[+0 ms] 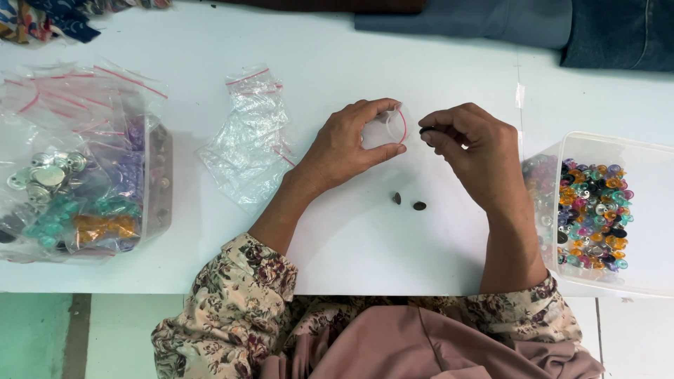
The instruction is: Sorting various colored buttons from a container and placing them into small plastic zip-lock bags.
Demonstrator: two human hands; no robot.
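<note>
Two dark buttons (408, 202) loose on white table (351, 238). Left hand (351, 144) pinches small clear bag (390, 128) open; right hand (470, 144) pinches dark button (426, 130) at bag mouth. Filled bags (63, 189) left, tub of mixed buttons (597, 210) right: bagging seemingly unfinished.

White table (393, 56); pile of empty clear zip bags (254, 140); left container (158, 182) stuffed with bagged buttons; blue cloth (491, 20) at far edge; patterned fabric (42, 20) top left.
</note>
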